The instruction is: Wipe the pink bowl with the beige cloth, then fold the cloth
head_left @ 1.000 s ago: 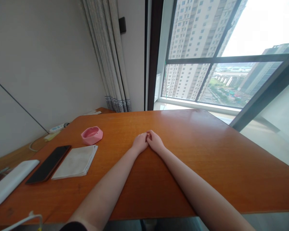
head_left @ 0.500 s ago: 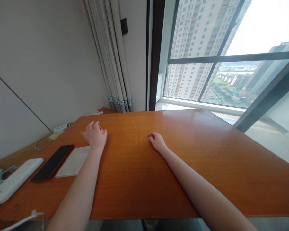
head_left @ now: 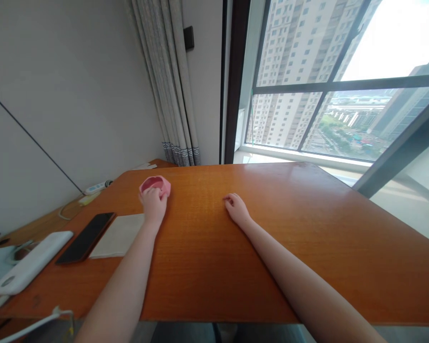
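Observation:
A small pink open-topped bowl (head_left: 165, 183) with angular sides is at the far left part of the wooden desk. My left hand (head_left: 153, 202) grips its near rim, with the fingers reaching into the hollow. The bowl leans towards me a little; whether its base touches the desk cannot be seen. My right hand (head_left: 237, 209) rests on the desktop (head_left: 207, 257) near the middle, its fingers curled in loosely and nothing visible in them.
Left of my left forearm lie a white sheet-like pad (head_left: 116, 237), a black phone (head_left: 86, 238) and a long white device (head_left: 30, 264). A power strip (head_left: 96, 187) sits by the wall. A white cable (head_left: 34, 327) hangs at the front left. Beyond the desk is a window (head_left: 314, 119).
My left hand had its fingers spread, with no bowl showing; now it holds the pink bowl. My right hand stays curled on the desk. The whole view has shifted slightly.

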The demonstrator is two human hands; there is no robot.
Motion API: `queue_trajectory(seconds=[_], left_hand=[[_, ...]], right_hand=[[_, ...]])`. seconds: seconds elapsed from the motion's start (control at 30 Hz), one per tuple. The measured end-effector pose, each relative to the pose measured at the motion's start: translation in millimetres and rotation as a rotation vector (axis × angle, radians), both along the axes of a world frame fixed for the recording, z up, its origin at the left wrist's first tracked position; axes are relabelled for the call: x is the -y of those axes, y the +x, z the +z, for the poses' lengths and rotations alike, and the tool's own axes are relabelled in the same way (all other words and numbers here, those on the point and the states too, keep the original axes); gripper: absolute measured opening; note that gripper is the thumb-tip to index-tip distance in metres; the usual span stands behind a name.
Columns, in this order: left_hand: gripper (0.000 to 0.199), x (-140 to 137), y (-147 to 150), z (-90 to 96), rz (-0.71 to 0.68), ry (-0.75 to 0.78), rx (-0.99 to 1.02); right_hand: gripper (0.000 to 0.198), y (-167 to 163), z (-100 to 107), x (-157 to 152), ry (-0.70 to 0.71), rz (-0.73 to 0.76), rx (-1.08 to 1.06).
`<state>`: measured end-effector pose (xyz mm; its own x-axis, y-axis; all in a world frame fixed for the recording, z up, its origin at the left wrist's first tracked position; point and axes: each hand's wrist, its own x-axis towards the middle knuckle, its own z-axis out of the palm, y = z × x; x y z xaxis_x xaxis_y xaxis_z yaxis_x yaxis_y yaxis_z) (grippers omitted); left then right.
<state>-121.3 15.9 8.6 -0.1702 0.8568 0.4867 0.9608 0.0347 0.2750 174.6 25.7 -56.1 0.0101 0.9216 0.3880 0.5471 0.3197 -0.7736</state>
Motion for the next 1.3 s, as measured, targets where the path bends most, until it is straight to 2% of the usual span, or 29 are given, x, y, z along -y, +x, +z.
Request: queue_trajectory(seconds=[0.1, 0.17, 0.27, 0.33, 0.43, 0.57, 0.73, 0.83, 0.93, 1.0, 1.07, 1.13, 1.2, 1.3], left_hand=[[0.016, 6.0, 47.1, 0.4, -0.170, 0.031, -0.022], [0.015, 11.9, 84.5, -4.3, -0.387, 0.021, 0.017], [0.015, 23.0, 133.5, -13.3, -0.595, -0.038, 0.026], [0.015, 29.8, 154.3, -17.2, -0.686, -0.075, 0.014], [0.017, 36.0, 166.1, -18.8, -0.747, -0.094, 0.024], [0.018, 36.6, 161.8, -20.2, -0.778, -0.133, 0.042], [0.014, 35.5, 160.6, -23.0, -0.783, -0.147, 0.044], [0.017, 37.4, 158.1, -15.3, -0.834, -0.130, 0.077], [0.032, 42.5, 134.4, 0.8, -0.801, -0.094, 0.150], [0.030, 49.1, 99.6, 10.7, -0.627, -0.110, 0.184], [0.028, 58.5, 51.0, 14.1, -0.371, -0.165, 0.175], [0.030, 69.8, -3.9, 8.7, -0.059, -0.170, 0.129], [0.032, 81.2, -54.8, -3.8, 0.147, -0.219, 0.083], [0.033, 95.1, -106.6, -25.8, 0.253, -0.285, -0.048]], right_hand=[[0.027, 0.2, -1.4, -2.5, 0.034, -0.090, -0.145], [0.035, 0.0, -1.8, -3.1, 0.022, -0.122, -0.274], [0.042, -0.6, -0.5, -2.3, -0.015, -0.115, -0.431], [0.043, -0.9, 1.7, -1.0, -0.005, -0.105, -0.460], [0.036, -1.5, 5.7, 1.5, 0.029, -0.072, -0.417], [0.031, -3.7, 9.6, 5.3, -0.035, -0.013, -0.425], [0.030, -6.1, 9.7, 7.1, -0.066, -0.031, -0.414], [0.029, -5.5, 9.2, 6.2, -0.079, -0.047, -0.425], [0.030, -4.2, 10.0, 5.6, -0.080, -0.042, -0.428], [0.031, -3.4, 11.1, 5.7, -0.088, -0.044, -0.405], [0.031, -2.9, 12.0, 6.1, -0.095, -0.052, -0.393], [0.031, -2.7, 12.2, 6.6, -0.094, -0.049, -0.403], [0.030, -2.9, 11.8, 6.9, -0.094, -0.045, -0.420], [0.029, -3.1, 11.1, 6.5, -0.087, -0.041, -0.432]])
